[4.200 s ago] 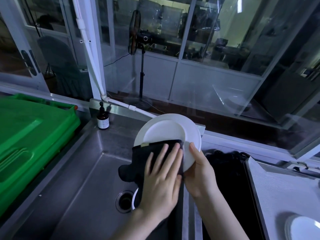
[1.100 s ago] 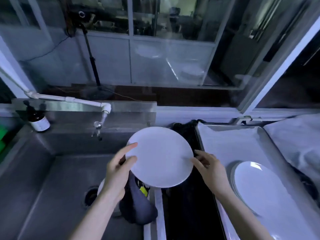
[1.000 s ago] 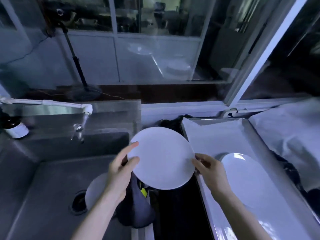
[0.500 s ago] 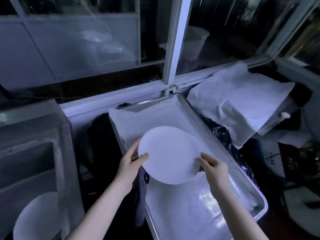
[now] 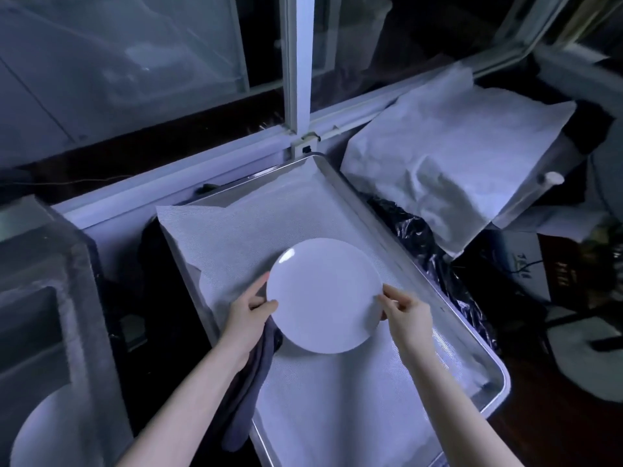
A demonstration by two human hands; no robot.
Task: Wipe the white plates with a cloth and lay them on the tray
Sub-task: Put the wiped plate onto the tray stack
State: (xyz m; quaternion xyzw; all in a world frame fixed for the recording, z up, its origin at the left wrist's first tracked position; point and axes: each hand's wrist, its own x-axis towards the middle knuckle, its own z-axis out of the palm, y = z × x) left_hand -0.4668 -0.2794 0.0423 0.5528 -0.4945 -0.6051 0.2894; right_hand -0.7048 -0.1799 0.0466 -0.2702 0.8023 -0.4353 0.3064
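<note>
Grip on both sides of one plate [image 5: 323, 294]: the left hand [image 5: 249, 315] pinches the left rim, thumb on top and fingers underneath, and the right hand [image 5: 406, 313] pinches the right rim likewise. Holding it by the edges, I judge, keeps skin off the wiped face and lets the plate go down flat. The plate sits level over the middle of the tray [image 5: 498, 372]; whether it already touches the liner [image 5: 236, 237] I cannot tell.

A dark cloth [image 5: 251, 382] hangs from under the left palm and trails over the tray's left rim, seemingly held there to be ready for the next plate. The white mesh liner covers the tray floor, probably to cushion and drain. No other plate shows on the tray, though this one may hide one.

Left of the tray is a steel sink [image 5: 67, 264] with a pale round shape in it, probably a second plate [image 5: 40, 429] waiting to be wiped. Right of the tray lie black film [image 5: 424, 230] and a crumpled white sheet [image 5: 455, 153]. Behind runs a white window frame [image 5: 296, 79] with dark glass.
</note>
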